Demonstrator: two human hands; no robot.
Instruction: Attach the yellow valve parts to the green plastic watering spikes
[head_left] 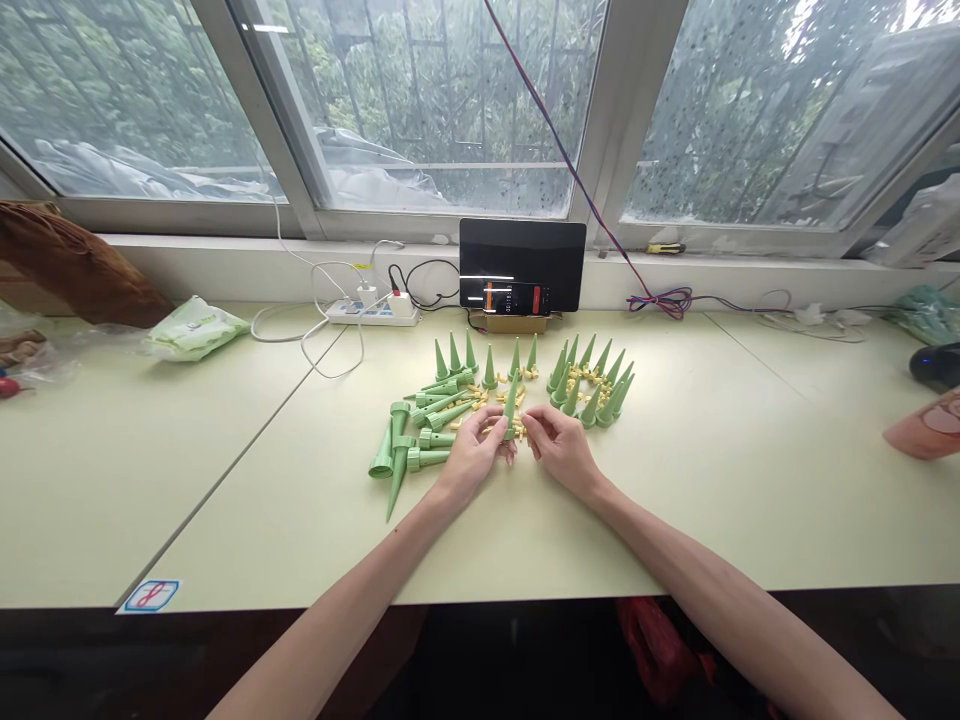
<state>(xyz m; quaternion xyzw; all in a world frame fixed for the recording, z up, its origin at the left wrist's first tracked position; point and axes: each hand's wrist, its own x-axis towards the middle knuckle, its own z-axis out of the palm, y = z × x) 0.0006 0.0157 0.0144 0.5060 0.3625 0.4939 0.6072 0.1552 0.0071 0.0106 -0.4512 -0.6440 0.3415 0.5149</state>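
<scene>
The person's left hand (474, 452) and right hand (561, 447) meet over the pale green table (712, 500), with one green cone spike (511, 402) standing upright between them, tip up. The left thumb and fingers (496, 424) are closed on the spike's wide lower end. The right fingertips (529, 424) are curled in and drawn together just beside that same base, and whether they pinch anything is too small to tell. Small yellow parts (519, 372) lie scattered on the table just behind the hands. To the left is a pile of lying spikes (420, 432); behind stands a row of upright cones (489, 368), and to the right a ring of standing cones (596, 388). A dark screen (523, 255) leans against the window ledge, with a power strip (373, 312) to its left.
</scene>
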